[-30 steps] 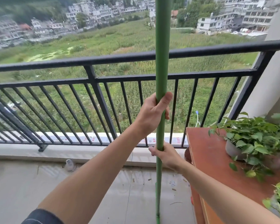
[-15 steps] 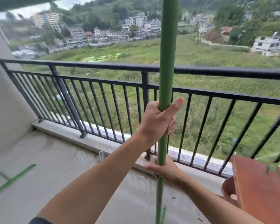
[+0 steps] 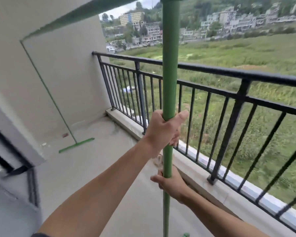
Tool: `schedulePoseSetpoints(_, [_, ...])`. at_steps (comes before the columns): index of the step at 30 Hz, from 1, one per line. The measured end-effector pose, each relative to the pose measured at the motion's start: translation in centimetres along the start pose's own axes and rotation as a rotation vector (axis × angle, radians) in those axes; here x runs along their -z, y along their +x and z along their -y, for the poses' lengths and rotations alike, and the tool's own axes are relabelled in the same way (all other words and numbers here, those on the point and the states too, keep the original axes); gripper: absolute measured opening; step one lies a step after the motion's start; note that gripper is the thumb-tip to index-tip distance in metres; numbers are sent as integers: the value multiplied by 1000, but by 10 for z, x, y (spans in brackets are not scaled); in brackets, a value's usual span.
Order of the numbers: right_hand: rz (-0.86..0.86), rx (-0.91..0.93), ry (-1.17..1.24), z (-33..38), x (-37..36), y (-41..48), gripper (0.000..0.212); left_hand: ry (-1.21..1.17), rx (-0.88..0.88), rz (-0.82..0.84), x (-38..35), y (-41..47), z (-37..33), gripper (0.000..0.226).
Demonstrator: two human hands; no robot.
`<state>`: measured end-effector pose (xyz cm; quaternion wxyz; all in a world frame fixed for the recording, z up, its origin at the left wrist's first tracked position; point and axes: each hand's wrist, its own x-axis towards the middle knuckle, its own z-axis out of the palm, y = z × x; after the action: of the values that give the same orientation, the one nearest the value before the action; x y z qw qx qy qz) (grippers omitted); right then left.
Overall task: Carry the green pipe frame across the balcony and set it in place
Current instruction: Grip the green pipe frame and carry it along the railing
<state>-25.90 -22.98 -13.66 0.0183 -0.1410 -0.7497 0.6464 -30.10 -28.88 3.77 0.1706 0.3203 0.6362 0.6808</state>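
The green pipe frame [image 3: 169, 65] has its near upright standing vertical in the middle of the view. Its top bar [image 3: 75, 16] runs away to the left. The far upright [image 3: 50, 93] slants down to a flat green foot [image 3: 76, 145] on the balcony floor by the end wall. My left hand [image 3: 164, 129] is wrapped round the near upright at mid height. My right hand [image 3: 171, 183] grips the same upright lower down. The upright's bottom end runs out of view.
A black metal railing [image 3: 229, 72] runs along the right side above a low curb. The white end wall [image 3: 67, 65] closes the balcony at the far left. A dark door frame [image 3: 15, 151] stands at the left. A small clear container [image 3: 158, 159] lies by the curb.
The view has swung left along the balcony: the table with plants has left the view, and the end wall and the frame's far upright now show. Both hands keep their grip.
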Motion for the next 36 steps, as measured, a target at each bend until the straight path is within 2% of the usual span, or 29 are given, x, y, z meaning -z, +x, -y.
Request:
schedulePoseSetpoints(13, [421,76,-85,32,-103,145,47,94,40,-420,147,48,18,45])
schedulePoseSetpoints(19, [496,77,-102,47,-143,213,45,150,82,-658,205,80,32,43])
schedulePoseSetpoints(30, [501,7,-138,53,-203,299,46,185,146,-748,293,123,58,36])
schedulePoseSetpoints(36, [449,30,-147,57,-231,336,48,190,133,-579,339,140,66,44])
